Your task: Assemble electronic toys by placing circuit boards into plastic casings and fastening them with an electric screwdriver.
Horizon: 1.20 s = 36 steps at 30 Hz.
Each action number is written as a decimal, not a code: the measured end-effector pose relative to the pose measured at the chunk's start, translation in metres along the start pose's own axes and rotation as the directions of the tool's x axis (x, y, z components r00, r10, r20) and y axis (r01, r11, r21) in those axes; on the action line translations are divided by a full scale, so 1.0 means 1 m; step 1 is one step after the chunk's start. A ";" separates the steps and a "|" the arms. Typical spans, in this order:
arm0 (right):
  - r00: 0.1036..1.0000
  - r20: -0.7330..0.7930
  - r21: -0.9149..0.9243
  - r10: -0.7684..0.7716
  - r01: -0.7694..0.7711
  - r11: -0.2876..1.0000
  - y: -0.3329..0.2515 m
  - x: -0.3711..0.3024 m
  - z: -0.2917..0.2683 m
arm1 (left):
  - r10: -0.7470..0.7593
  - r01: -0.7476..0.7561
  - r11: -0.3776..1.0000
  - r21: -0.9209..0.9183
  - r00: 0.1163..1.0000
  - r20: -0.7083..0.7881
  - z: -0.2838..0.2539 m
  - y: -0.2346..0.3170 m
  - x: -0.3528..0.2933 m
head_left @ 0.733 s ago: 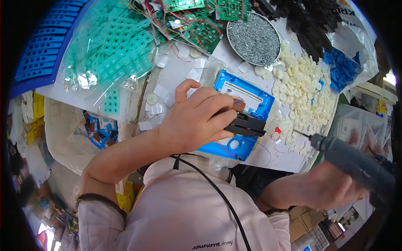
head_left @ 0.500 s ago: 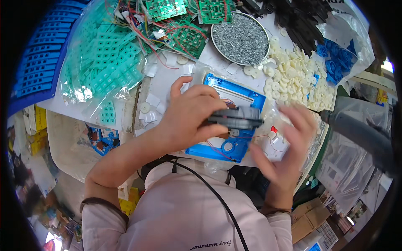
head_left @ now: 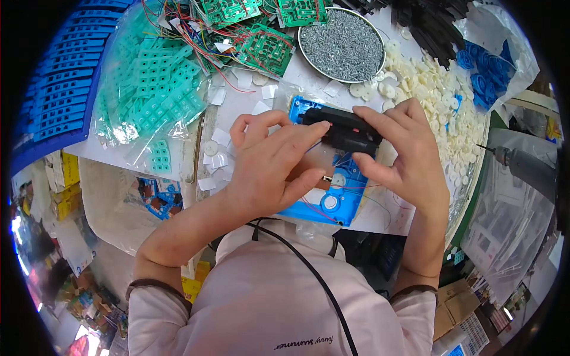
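A blue plastic casing (head_left: 350, 200) lies at the table's near side, with a brown board and thin wires inside. Over its far part is a black plastic part (head_left: 350, 141), long with rounded ridges, like a battery holder. My right hand (head_left: 407, 151) grips this part's right end between thumb and fingers. My left hand (head_left: 267, 157) reaches over the casing from the left, its index fingertip touching the black part's near edge. The left thumb is apart from that finger, beside the brown board, and the left palm hides part of the casing.
Green circuit boards (head_left: 267, 50) with wires and a round dish of screws (head_left: 341, 47) stand at the back. Teal keypads (head_left: 151, 89) fill a bag on the left. White discs (head_left: 427, 101) are heaped on the right, near a dark electric screwdriver (head_left: 528, 166).
My right hand has come in from the right and taken hold of the black part. That part has turned and moved toward the casing's far side. My left grip on it has loosened.
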State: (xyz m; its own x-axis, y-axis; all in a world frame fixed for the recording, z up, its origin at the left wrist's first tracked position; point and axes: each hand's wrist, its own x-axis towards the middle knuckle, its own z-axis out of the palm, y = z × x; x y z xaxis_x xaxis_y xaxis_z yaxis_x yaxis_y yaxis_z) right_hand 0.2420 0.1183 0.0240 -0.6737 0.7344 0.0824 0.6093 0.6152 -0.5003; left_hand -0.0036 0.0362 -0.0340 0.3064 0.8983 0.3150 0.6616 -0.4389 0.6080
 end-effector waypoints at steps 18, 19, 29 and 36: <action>0.900 -0.278 0.660 0.336 -0.075 0.748 0.003 -0.005 0.043 | -0.003 -0.030 0.989 -0.147 0.976 -0.218 0.013 -0.003 -0.004; 0.906 -0.274 0.663 0.324 -0.066 0.746 0.001 -0.004 0.045 | -0.044 -0.009 0.977 -0.215 0.970 -0.240 0.013 -0.005 -0.001; 0.881 -0.169 0.814 0.441 -0.127 0.566 -0.013 -0.006 0.039 | -0.069 0.025 0.981 -0.191 0.972 -0.227 0.004 -0.020 0.011; 0.936 -0.150 0.759 0.318 -0.097 0.644 -0.003 -0.003 0.030 | -0.209 0.159 0.902 -0.401 0.975 -0.082 0.000 -0.017 0.005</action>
State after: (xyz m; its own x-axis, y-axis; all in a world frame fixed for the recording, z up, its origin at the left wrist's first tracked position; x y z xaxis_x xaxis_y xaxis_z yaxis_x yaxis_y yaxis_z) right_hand 0.2301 0.1053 -0.0007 -0.3743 0.9261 0.0479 0.1403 0.1076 -0.9842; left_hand -0.0130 0.0480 -0.0425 0.1042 0.9651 0.2402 0.3715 -0.2618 0.8908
